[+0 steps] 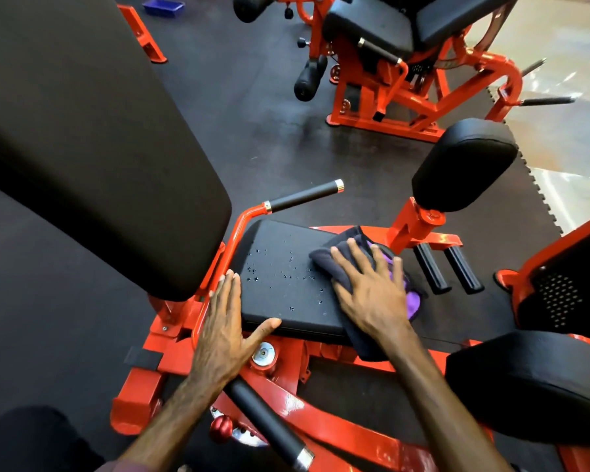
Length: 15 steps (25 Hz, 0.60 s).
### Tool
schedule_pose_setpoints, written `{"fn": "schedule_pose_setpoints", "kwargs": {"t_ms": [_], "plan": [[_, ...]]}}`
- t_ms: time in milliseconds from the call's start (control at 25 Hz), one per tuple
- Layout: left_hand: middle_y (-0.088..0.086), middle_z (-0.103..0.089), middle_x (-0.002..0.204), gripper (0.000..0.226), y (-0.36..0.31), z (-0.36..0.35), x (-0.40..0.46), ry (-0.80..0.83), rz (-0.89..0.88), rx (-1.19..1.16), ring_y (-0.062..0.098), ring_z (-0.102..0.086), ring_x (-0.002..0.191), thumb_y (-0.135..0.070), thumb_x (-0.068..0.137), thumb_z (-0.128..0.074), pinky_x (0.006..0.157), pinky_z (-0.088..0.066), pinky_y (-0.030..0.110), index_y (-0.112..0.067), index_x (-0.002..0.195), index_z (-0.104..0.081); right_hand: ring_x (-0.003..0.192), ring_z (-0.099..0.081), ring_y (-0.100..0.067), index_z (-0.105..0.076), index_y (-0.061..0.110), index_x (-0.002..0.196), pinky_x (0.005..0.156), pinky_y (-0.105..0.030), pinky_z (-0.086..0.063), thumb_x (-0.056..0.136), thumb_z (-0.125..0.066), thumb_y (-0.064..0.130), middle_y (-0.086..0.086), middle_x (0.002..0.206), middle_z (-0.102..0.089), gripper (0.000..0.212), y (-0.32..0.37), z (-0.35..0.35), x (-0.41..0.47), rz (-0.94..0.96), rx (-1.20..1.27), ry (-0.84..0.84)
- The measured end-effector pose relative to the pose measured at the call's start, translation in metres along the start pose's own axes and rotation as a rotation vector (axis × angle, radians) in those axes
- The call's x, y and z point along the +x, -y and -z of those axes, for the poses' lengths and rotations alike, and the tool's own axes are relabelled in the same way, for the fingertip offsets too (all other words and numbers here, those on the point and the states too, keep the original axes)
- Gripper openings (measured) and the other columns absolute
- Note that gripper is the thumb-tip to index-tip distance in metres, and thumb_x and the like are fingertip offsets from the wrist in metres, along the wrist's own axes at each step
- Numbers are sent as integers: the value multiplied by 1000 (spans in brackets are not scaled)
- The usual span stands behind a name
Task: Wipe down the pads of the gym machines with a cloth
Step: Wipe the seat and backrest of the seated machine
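Right hand (372, 287) flat on cloth (341, 264)

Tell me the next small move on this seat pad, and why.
Probably slide the right hand with the cloth leftward across the seat pad. The cloth covers only the pad's right part, and water droplets sit unwiped on the bare middle and left. The left hand rests flat on the pad's left edge and may have to lift clear as the cloth arrives.

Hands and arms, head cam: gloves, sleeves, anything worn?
Left hand and right hand are both bare: no gloves, rings, watch or bands visible. Both forearms are bare down to the frame's bottom edge, where a strip of mauve fabric, possibly a sleeve, shows on the left arm.
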<state>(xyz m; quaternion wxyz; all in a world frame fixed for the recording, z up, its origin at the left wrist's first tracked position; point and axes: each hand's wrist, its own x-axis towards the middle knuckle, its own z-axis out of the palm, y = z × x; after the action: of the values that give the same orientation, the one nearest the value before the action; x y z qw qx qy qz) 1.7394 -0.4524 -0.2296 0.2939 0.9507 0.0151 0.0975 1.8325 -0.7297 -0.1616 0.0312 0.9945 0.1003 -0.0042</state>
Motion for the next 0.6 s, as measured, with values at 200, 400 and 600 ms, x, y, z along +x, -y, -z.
{"fn": "schedule_pose_setpoints", "kwargs": {"t_ms": [200, 400, 600], "plan": [[3, -5, 177, 118, -1, 0, 0, 4, 15, 3, 12, 2, 163, -90, 89, -40, 133, -13, 46, -8, 168, -11, 152, -15, -56, -8, 55, 162, 110, -86, -15, 101, -34, 63, 3, 177, -8, 67, 31, 17, 54, -217, 64, 142], [3, -2, 178, 119, -2, 4, -1, 13, 24, 4, 13, 3, 163, -91, 89, -39, 132, -15, 47, -9, 169, -9, 160, -16, -34, -14, 52, 163, 123, -67, -18, 98, -19, 65, 13, 175, -12, 67, 8, 9, -1, -9, 28, 41], [1, -1, 178, 121, -3, 6, -1, 24, 32, -15, 11, 4, 163, -92, 87, -42, 133, -14, 47, -11, 169, -8, 156, -20, -45, -20, 43, 165, 123, -67, -17, 102, -31, 62, 3, 176, -17, 67, 39, 13, 49, -123, 60, 84]]}}
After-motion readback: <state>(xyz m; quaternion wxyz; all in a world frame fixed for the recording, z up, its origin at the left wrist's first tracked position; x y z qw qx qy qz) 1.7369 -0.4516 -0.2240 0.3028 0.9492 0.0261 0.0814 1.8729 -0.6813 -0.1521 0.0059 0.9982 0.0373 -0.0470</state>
